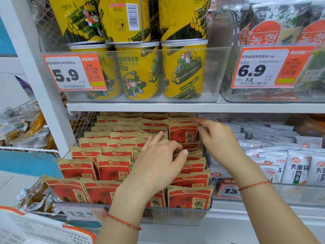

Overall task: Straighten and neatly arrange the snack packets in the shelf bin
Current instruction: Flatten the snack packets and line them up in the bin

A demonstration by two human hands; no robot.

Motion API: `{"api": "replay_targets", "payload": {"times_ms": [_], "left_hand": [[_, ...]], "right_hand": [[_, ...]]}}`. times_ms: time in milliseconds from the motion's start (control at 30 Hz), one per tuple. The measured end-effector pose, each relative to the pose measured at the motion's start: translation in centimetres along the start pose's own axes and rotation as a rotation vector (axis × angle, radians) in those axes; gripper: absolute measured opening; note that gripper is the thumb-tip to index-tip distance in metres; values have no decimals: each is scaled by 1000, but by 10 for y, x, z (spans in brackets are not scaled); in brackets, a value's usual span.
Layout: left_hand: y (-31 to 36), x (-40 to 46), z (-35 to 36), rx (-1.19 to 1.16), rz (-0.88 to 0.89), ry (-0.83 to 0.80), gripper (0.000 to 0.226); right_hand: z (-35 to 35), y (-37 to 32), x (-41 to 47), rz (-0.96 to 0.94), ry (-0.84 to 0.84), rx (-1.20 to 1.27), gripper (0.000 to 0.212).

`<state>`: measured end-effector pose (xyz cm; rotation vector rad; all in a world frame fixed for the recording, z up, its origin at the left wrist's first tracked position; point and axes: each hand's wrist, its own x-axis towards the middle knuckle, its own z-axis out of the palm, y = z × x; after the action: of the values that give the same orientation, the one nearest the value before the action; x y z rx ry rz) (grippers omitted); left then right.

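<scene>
Both hands are working the right-hand row of red snack packets (182, 133) in the shelf bin (175, 214): the left hand (158, 161), fingers loosely spread, is pressing packets down while the right hand (217, 136), fingers relaxed, is reaching the tall rear packet, which probably needs seating level next.

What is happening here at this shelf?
A person is tidying red snack packets in a clear shelf bin. The left hand rests on packets in the right-hand column, fingers spread. The right hand reaches to an upright packet near the back. The left columns already stand in neat rows.
</scene>
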<state>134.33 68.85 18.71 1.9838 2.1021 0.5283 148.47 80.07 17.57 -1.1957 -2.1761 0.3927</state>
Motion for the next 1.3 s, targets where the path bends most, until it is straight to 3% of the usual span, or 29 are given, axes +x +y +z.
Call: {"api": "replay_targets", "payload": {"times_ms": [167, 300, 633, 767, 1033, 1300], "left_hand": [[0, 0, -1, -3, -2, -6, 44], [0, 0, -1, 0, -6, -5, 44], [-2, 0, 0, -36, -42, 0, 47], [-2, 0, 1, -25, -45, -1, 47], [0, 0, -1, -26, -50, -17, 46], [0, 0, -1, -13, -29, -16, 43]], "right_hand": [[-16, -1, -3, 23, -77, -95, 11], [-17, 1, -5, 43, -180, -179, 8], [-35, -11, -16, -27, 23, -82, 8], [-57, -21, -27, -70, 50, 89, 24], [-82, -26, -36, -62, 274, 217, 14], [-70, -37, -38, -75, 181, 157, 10]]}}
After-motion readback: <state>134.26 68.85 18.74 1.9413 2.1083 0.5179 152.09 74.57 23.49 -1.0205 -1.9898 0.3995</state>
